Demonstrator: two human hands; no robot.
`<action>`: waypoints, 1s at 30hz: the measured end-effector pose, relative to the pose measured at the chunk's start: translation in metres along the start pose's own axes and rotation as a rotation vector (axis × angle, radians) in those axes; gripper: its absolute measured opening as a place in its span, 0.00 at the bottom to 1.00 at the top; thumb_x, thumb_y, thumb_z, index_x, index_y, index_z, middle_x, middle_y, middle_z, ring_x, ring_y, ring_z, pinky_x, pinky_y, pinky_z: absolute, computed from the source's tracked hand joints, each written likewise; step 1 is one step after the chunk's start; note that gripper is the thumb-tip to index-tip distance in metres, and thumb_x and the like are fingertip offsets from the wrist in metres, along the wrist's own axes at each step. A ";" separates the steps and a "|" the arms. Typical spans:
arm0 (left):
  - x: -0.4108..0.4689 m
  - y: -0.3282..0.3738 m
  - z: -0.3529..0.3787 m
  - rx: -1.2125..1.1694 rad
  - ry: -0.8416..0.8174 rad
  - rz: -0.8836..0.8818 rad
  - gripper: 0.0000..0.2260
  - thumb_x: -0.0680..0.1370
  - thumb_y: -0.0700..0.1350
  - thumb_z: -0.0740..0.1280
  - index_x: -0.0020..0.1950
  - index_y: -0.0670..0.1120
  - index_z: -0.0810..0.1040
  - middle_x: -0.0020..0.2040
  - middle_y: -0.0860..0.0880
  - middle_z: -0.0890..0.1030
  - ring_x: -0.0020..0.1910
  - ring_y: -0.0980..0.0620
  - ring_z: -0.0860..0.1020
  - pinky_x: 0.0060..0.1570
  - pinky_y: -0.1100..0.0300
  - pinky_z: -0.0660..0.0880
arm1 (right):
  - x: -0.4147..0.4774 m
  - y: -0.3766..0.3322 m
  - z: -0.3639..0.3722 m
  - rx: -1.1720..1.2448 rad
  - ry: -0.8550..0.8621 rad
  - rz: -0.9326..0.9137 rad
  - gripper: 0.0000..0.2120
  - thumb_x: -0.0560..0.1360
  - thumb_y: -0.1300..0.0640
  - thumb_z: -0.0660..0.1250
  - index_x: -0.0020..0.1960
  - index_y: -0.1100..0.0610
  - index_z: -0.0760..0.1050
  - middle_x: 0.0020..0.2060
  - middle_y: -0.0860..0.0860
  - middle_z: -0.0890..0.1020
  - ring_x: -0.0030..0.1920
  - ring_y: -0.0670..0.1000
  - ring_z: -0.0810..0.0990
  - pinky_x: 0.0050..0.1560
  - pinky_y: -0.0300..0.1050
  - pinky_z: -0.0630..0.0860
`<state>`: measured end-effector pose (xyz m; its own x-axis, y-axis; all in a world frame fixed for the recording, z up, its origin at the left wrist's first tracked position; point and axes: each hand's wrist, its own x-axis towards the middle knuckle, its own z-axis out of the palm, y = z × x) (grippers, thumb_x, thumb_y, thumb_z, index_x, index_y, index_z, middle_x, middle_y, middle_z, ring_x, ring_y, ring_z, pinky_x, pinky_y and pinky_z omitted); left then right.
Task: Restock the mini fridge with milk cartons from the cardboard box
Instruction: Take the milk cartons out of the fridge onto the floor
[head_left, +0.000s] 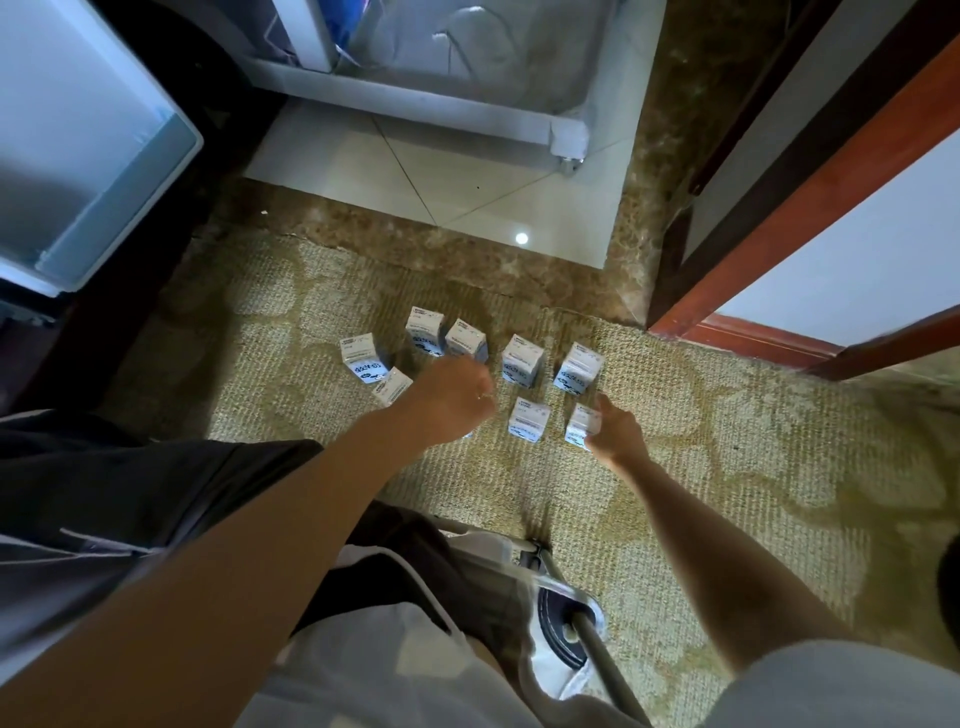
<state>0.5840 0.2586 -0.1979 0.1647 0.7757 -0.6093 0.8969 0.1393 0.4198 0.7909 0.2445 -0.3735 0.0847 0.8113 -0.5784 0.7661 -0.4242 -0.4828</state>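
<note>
Several small white-and-blue milk cartons stand in two loose rows on the patterned carpet, among them one at the back (522, 361) and one in the front row (529, 418). My right hand (615, 434) grips the front-right carton (582, 426) from its right side. My left hand (452, 400) reaches down over the front row with curled fingers. It closes over a carton of which only a sliver (468, 435) shows. Another carton (392, 387) leans beside my left wrist. The mini fridge's open white door (104, 171) is at the far left. No cardboard box is in view.
A grey wheeled frame (566, 140) stands on pale tiles beyond the carpet. A red-brown door frame (779, 249) runs along the right. My knees and a slippered foot (566, 618) fill the lower middle.
</note>
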 end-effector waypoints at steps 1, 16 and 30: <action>-0.001 0.000 0.000 -0.002 -0.002 0.003 0.14 0.79 0.42 0.60 0.62 0.40 0.76 0.62 0.43 0.77 0.59 0.47 0.76 0.52 0.60 0.71 | 0.001 0.002 0.004 -0.015 0.009 0.015 0.30 0.73 0.72 0.59 0.73 0.57 0.60 0.53 0.63 0.79 0.39 0.54 0.76 0.27 0.37 0.69; -0.006 -0.016 -0.006 -0.109 0.014 -0.041 0.11 0.79 0.42 0.61 0.57 0.40 0.78 0.60 0.44 0.78 0.57 0.48 0.77 0.54 0.59 0.71 | 0.004 -0.045 -0.022 -0.561 -0.089 -0.011 0.21 0.74 0.64 0.64 0.66 0.59 0.65 0.62 0.57 0.73 0.63 0.57 0.71 0.60 0.51 0.72; -0.124 -0.109 -0.148 -0.332 0.855 -0.279 0.10 0.78 0.43 0.62 0.54 0.42 0.80 0.55 0.43 0.81 0.51 0.48 0.78 0.47 0.62 0.71 | -0.105 -0.349 -0.030 -0.412 0.078 -0.987 0.12 0.76 0.58 0.61 0.58 0.56 0.74 0.54 0.55 0.80 0.53 0.55 0.79 0.53 0.47 0.77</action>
<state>0.4056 0.2385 -0.0689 -0.5103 0.8568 -0.0746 0.6745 0.4525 0.5834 0.5334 0.3196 -0.1247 -0.6604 0.7509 -0.0029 0.6728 0.5900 -0.4464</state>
